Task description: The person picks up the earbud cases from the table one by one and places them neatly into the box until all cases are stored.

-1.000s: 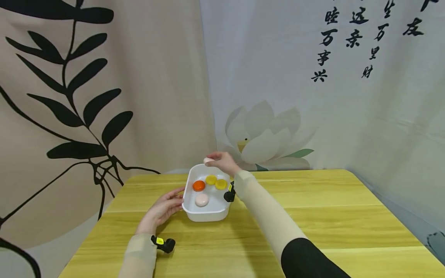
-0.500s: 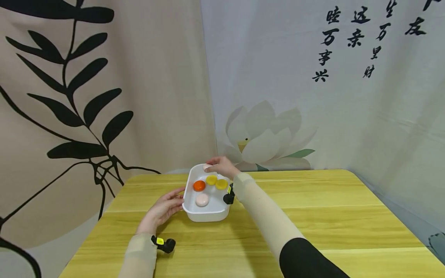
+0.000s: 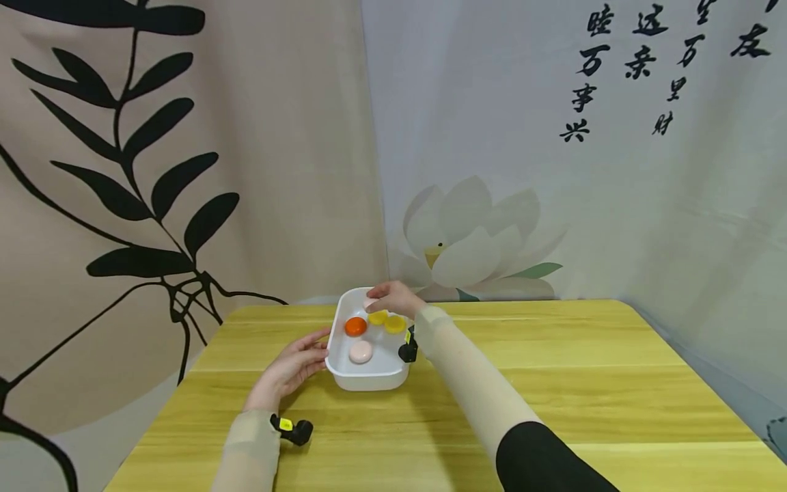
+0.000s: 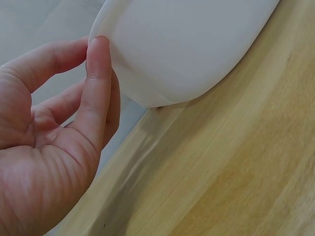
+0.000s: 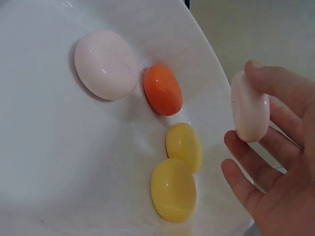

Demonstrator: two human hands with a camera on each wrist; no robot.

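A white rounded-corner plastic tub [image 3: 369,380] sits on the wooden table. My left hand [image 4: 59,128] pinches its left edge between thumb and finger; the head view shows the same hand at the tub's left side. Over the tub's far end, my right hand [image 3: 396,298] pinches a smooth, pale pink, flattened round piece [image 5: 250,107] by its edges, held apart from the tub's floor. Inside lie another pale pink piece [image 5: 106,65], a smaller orange piece [image 5: 163,90] and two yellow pieces, one [image 5: 183,147] touching the other [image 5: 173,191]. Their material cannot be told.
The wooden table [image 3: 553,383] extends widely to the right of the tub. Behind its far edge hangs a cloth backdrop [image 3: 295,171] with printed leaves, a flower and writing. Small black cameras sit on both wrists, the right one [image 3: 408,347] close over the tub's right rim.
My right hand has brought the pale pink piece down from above the far rim to just over the tub's inside. The left hand keeps its place, and the head view has shifted slightly.
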